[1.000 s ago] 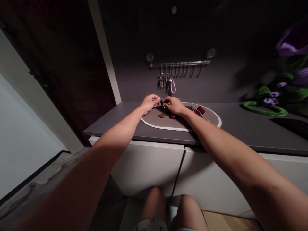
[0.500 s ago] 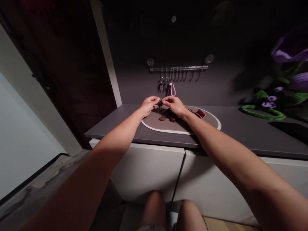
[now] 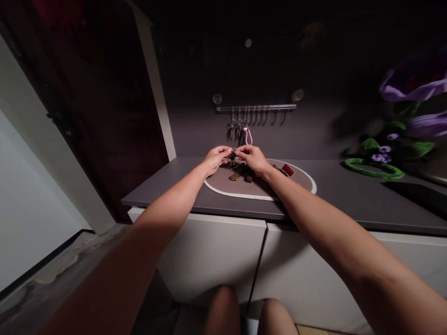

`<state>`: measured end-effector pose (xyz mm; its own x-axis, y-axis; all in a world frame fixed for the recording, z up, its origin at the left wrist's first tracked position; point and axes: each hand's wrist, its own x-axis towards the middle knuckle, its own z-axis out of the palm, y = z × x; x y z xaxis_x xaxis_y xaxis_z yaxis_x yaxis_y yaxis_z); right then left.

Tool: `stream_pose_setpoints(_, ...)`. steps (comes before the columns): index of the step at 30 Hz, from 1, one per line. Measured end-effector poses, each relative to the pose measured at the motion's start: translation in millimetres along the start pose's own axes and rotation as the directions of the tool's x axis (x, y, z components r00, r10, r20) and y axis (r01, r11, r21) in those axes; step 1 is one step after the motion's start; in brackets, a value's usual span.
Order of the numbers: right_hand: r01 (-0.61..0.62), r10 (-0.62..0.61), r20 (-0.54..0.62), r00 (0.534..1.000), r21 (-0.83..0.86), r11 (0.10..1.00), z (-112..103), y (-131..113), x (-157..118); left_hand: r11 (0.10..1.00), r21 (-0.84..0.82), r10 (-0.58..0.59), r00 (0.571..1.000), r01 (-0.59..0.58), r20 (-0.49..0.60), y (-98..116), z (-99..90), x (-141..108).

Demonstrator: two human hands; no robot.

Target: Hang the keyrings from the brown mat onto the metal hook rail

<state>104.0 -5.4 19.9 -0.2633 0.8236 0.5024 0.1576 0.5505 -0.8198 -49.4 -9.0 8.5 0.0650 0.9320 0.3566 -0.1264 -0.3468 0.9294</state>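
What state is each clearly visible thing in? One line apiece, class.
Left hand, pinching dark keys
Right hand, pinching dark keys
Dark keys, held between fingertips
Hanging keys, suspended from hook rail
Pink loop, hanging
Hook rail, mounted on wall
Oval mat, flat on counter
Green ring, lying on counter
Cabinet doors, closed

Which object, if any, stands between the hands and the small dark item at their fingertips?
Nothing visible: the left hand and right hand meet directly at the small dark item. The gold-coloured piece lies on the mat, nearer the person, not between.
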Motion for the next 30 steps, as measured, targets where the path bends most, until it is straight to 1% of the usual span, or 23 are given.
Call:
stream_pose_setpoints(5,0.010,-0.008,-0.027,1.000,0.077,0.997,-1,1,1,1.000,-0.002,0.000,1.000,0.000,0.002,2,2.7,-2)
stream_pose_setpoints(11,-0.026,0.035,-0.040,0.999,0.213,0.977,-2,3,3,0.999,0.030,0.026,1.000,-0.026,0.015,0,4.0,-2)
stream_pose_setpoints(14,-0.036,0.052,-0.058,0.997,0.239,0.970,-3,1,1,0.994,0.091,0.057,0.998,-0.058,0.021,-4,4.2,0)
stream_pose_setpoints(18,-0.054,0.080,-0.089,0.993,0.264,0.963,-4,-2,-1,0.964,0.248,0.094,0.996,-0.092,0.001,-8,6.5,1)
stream_pose_setpoints(20,-0.055,0.090,-0.110,0.990,0.287,0.956,-6,-2,-1,0.928,0.352,0.132,0.991,-0.120,-0.010,-9,8.1,-1)
stream_pose_setpoints(21,-0.055,0.096,-0.122,0.988,0.298,0.953,-7,-2,0,0.895,0.421,0.165,0.986,-0.147,-0.007,-9,8.8,-2)
stream_pose_setpoints(23,-0.054,0.106,-0.148,0.983,0.318,0.946,-9,0,1,0.802,0.561,0.233,0.972,-0.205,0.023,-9,9.8,-3)
stream_pose_setpoints(25,-0.051,0.116,-0.175,0.978,0.336,0.940,-11,0,2,0.708,0.664,0.266,0.962,-0.241,0.065,-10,10.5,-4)
stream_pose_setpoints(27,-0.052,0.131,-0.202,0.971,0.356,0.933,-14,0,3,0.644,0.722,0.272,0.958,-0.252,0.091,-10,11.1,-5)
stream_pose_setpoints(30,-0.059,0.165,-0.248,0.954,0.387,0.920,-17,-2,6,0.587,0.768,0.275,0.955,-0.256,0.109,-11,12.2,-6)
